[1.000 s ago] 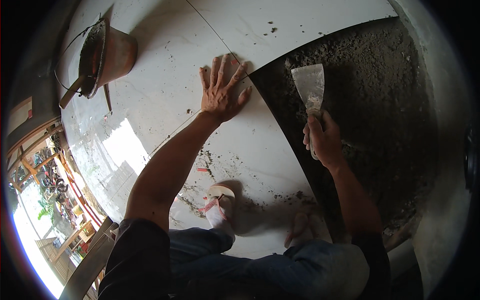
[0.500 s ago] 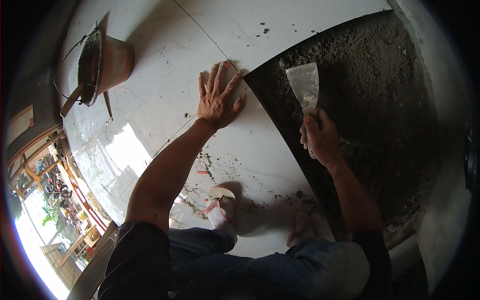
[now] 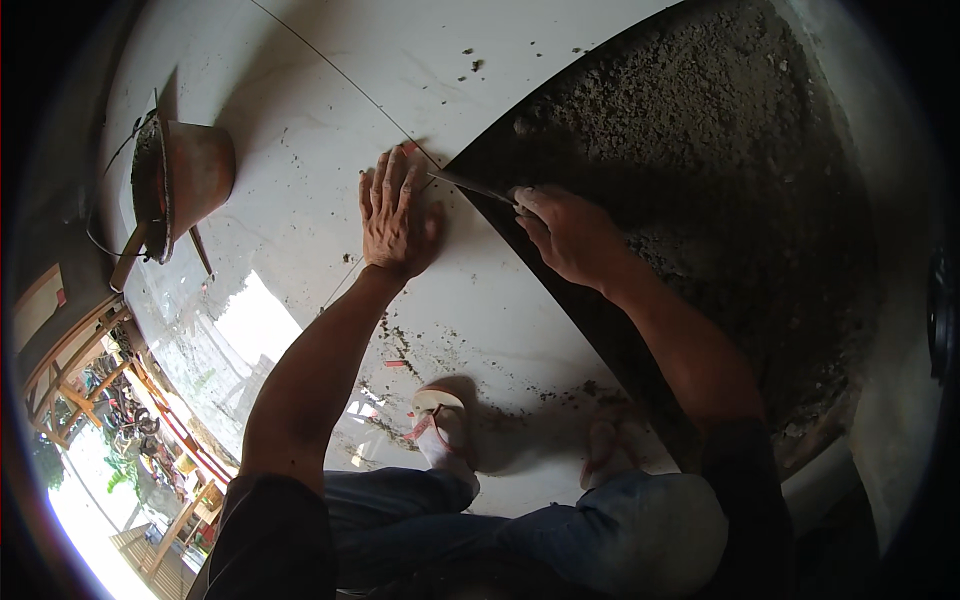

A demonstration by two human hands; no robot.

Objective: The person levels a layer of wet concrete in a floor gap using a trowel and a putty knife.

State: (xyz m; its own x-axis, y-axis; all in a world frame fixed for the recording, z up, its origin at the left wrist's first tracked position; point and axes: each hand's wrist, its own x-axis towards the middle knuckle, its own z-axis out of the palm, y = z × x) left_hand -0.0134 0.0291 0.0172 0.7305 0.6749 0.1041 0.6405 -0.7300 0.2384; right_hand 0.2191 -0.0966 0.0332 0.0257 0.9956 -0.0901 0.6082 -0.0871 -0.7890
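Observation:
My left hand (image 3: 395, 222) lies flat on the pale floor tiles (image 3: 520, 325), palm down with fingers stretched out. A small red piece (image 3: 408, 148) shows by its fingertips, beside the tile joint. My right hand (image 3: 570, 238) grips the handle of a putty knife (image 3: 475, 187), reaching over the dark mortar bed (image 3: 690, 120). The knife's blade is turned edge-on, so it looks like a thin strip. Its tip is at the tile corner where the joint meets the mortar; whether it sits in the joint I cannot tell.
An orange-brown bucket (image 3: 203, 175) with a dirty rim lies tipped at the left, a wooden stick (image 3: 128, 258) by its mouth. Mortar crumbs and another red piece (image 3: 396, 363) are scattered near my sandalled foot (image 3: 438, 415). A pale wall (image 3: 900, 420) bounds the mortar at right.
My right hand has moved left and up with the putty knife, from over the mortar to the tile corner. The blade has turned from flat-facing to edge-on. The view has shifted slightly.

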